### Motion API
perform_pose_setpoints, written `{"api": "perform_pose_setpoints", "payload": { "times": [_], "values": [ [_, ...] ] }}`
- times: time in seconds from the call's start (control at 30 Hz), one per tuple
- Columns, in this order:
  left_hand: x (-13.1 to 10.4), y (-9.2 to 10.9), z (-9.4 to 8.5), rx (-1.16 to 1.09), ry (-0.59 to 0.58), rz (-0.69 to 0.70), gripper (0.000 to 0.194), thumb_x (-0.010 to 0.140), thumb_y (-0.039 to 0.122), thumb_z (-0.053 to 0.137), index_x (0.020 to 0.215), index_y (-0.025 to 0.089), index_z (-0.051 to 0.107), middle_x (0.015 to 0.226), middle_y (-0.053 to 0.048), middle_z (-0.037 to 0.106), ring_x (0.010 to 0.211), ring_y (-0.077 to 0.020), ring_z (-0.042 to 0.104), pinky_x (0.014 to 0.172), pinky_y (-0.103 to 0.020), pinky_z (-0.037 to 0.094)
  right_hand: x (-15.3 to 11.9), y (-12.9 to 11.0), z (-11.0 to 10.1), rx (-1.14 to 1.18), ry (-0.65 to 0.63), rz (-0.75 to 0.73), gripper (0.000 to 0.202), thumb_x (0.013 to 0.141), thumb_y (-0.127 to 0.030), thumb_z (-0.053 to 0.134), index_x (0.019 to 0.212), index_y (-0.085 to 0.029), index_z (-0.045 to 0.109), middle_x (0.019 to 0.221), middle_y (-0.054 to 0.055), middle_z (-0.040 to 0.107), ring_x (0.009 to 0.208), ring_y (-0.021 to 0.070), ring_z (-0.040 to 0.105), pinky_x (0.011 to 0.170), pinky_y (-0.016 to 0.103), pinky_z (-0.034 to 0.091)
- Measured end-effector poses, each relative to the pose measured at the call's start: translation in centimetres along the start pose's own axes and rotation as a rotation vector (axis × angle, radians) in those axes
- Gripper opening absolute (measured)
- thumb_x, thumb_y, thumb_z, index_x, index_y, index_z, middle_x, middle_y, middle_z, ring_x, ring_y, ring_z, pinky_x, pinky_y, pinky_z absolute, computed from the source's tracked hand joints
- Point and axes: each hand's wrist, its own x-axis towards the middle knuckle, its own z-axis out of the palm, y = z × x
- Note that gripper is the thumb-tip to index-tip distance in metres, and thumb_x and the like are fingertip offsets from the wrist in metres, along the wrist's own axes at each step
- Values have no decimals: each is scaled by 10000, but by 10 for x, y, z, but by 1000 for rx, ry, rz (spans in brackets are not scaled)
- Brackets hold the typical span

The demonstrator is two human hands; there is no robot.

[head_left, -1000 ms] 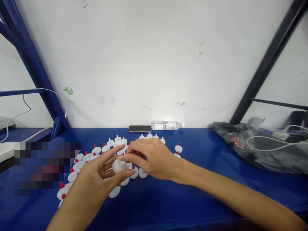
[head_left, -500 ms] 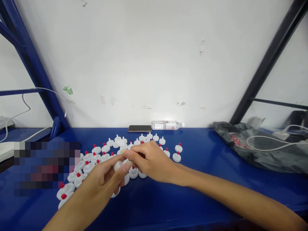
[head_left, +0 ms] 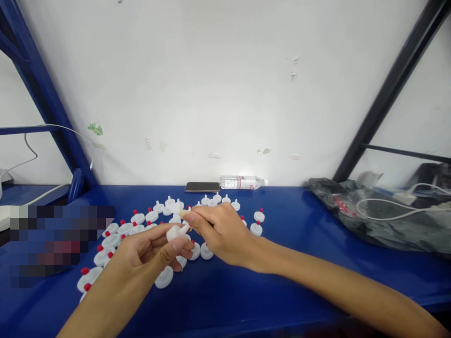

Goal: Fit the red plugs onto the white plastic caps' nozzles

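Note:
My left hand (head_left: 146, 258) is closed around a white plastic nozzle cap (head_left: 173, 233), its thumb and fingers gripping the round base. The cap is tilted, with its narrow spout pointing up and right toward my right hand (head_left: 225, 234). Thumb and forefinger of the right hand are pinched together at the spout's tip; anything between them is hidden. Below and around the hands, many similar caps stand on the blue table. Some, like the cap (head_left: 259, 216) at the right, carry red tips, while others, like the cap (head_left: 236, 205) behind, have bare white spouts.
A phone (head_left: 202, 187) and a clear plastic bottle (head_left: 243, 182) lie by the wall on the blue table (head_left: 282, 291). At the right, a dark plastic bag (head_left: 384, 230) holds small red pieces, with a white cable over it. Blue posts frame the left side.
The cap has turned in my left hand, so its spout shows more plainly between the hands. My right hand stays close to it. The whole view has shifted slightly.

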Motion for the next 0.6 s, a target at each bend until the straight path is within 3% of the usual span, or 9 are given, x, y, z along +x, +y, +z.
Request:
{"api": "perform_pose_setpoints", "payload": {
  "times": [0.07, 0.17, 0.33, 0.47, 0.6],
  "values": [
    [-4, 0, 4, -14, 52, 37, 498, 827, 683, 634, 989, 235, 779, 633, -13, 704, 544, -185, 641, 477, -256, 517, -3, 2, 4, -56, 2, -24, 489, 1105, -405, 377, 693, -193, 536, 586, -48, 501, 522, 90, 394, 575, 265, 261],
    [-10, -8, 11, 23, 183, 86, 490, 821, 600, 692, 1158, 248, 749, 675, 2, 738, 643, -220, 734, 592, -280, 600, -6, 1, 6, -97, 13, -53, 502, 1113, -423, 344, 714, -197, 547, 596, -39, 519, 523, 98, 405, 578, 264, 262],
    [-15, -24, 20, 258, 405, 189, 374, 884, 504, 670, 1220, 347, 716, 1001, 33, 824, 908, -228, 799, 754, -270, 624, -8, -6, 5, -183, 26, -25, 502, 1120, -410, 292, 740, -204, 547, 596, -23, 524, 512, 116, 411, 569, 274, 264],
    [-14, -27, 23, 360, 431, 253, 342, 906, 462, 657, 1226, 355, 705, 992, 54, 827, 907, -212, 800, 752, -257, 610, -11, -7, 8, -268, 3, -24, 486, 1118, -384, 267, 776, -201, 560, 585, -18, 512, 497, 126, 374, 540, 282, 244],
    [-12, -26, 22, 279, 372, 215, 342, 890, 490, 678, 1197, 347, 721, 970, 58, 827, 903, -200, 801, 744, -226, 610, -12, -4, 11, -293, -14, -28, 476, 1119, -359, 269, 794, -188, 572, 609, -11, 540, 517, 124, 387, 551, 286, 245]
  ]
}}
